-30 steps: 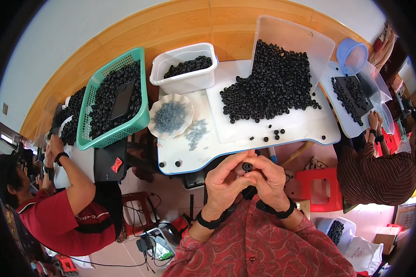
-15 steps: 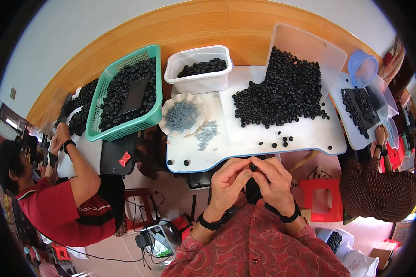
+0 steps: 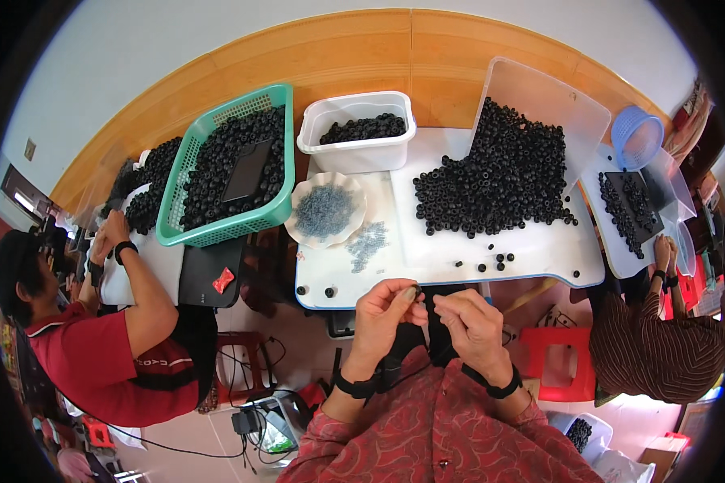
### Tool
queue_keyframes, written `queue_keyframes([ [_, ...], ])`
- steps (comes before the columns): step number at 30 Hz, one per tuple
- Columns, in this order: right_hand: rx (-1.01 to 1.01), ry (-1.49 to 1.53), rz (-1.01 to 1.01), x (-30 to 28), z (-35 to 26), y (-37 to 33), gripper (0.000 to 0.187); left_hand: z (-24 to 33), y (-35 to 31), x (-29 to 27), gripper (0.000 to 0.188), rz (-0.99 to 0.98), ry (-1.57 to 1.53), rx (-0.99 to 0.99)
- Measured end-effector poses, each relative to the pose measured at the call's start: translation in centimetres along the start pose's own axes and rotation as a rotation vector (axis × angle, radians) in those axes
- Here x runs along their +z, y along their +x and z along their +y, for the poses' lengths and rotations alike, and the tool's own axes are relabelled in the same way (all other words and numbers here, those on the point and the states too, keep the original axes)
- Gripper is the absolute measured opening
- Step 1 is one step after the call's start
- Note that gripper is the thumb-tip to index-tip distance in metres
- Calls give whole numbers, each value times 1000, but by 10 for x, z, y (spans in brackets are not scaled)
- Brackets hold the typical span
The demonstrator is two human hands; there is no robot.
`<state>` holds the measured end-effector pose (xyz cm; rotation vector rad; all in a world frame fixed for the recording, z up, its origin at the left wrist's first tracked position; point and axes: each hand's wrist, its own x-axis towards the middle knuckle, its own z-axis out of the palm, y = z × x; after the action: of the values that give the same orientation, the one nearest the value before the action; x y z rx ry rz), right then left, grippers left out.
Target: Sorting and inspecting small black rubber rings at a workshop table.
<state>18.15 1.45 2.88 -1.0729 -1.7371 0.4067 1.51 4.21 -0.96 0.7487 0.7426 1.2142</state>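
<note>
In front of the table's near edge, I hold my two hands slightly apart. My left hand (image 3: 384, 320) pinches a small black piece (image 3: 417, 288) between thumb and fingers, with part of it covered. Close by on its right, my right hand (image 3: 474, 326) has thumb and fingertips pressed together; whatever they hold is too small to make out. Beyond my hands, a big heap of black ring-shaped pieces (image 3: 499, 181) spills from a clear tub (image 3: 576, 105) tipped on its side. Small bluish-grey bits fill a wavy-rimmed plate (image 3: 318, 241), and more such bits (image 3: 369, 244) lie beside it.
Behind the plate stands a white tub (image 3: 362, 158) of black pieces. A green basket (image 3: 225, 229) of them, with a dark flat case (image 3: 246, 171) on top, is further left. People work at left (image 3: 113, 346) and right (image 3: 660, 338). A red stool (image 3: 568, 386) stands at right.
My hands have come apart; they were together around a small black piece. That piece now sits in my left fingers. The view has shifted slightly.
</note>
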Motion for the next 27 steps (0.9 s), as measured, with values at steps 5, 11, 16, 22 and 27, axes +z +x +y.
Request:
queue_keyframes([
  [5, 16, 88, -80, 0, 4, -4, 14, 13, 24, -9, 20, 63, 28, -149],
  [11, -7, 71, -85, 3, 14, -8, 17, 62, 107, 1, 20, 44, 123, -16],
  [16, -7, 74, -66, 3, 10, -5, 16, 113, 202, 20, 29, 78, -14, 297],
  [22, 97, 94, -85, -3, 19, -10, 11, 54, 134, 13, 33, -57, 184, 41],
  [27, 189, 66, -304, 0, 38, -25, 12, -15, 45, -24, 28, -126, 373, -213],
])
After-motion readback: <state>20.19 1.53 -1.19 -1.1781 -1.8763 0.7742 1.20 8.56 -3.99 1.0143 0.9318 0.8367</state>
